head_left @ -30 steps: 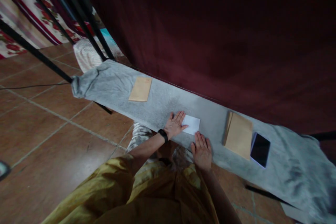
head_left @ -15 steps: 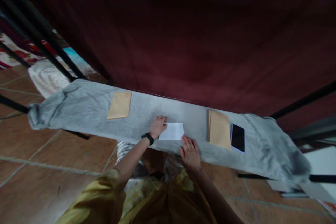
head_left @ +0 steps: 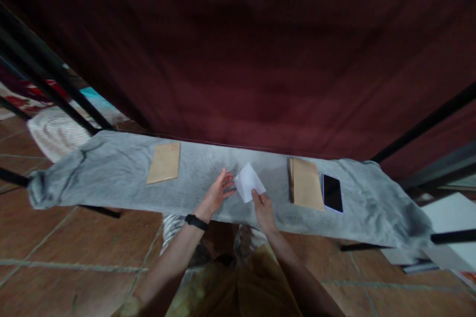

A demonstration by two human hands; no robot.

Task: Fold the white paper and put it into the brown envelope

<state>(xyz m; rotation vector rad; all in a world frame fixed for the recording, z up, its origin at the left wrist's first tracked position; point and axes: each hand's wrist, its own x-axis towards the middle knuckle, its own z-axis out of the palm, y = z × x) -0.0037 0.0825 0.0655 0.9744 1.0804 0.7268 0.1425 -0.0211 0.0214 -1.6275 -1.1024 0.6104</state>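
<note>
No longer pressing the four-sided white paper (head_left: 249, 181) flat, just pinching it in right hand (head_left: 264, 212), with loosely spread, seemingly empty left hand (head_left: 215, 195) beside it, so freer to turn.

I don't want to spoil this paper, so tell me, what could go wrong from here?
The white paper could slip or crease: the right hand grips it near one corner, while the left hand is open beside it. The phone might get bumped if the brown envelopes right beside it are moved. The gray cloth is wrinkled, so a tug could shift what lies on it.
</note>
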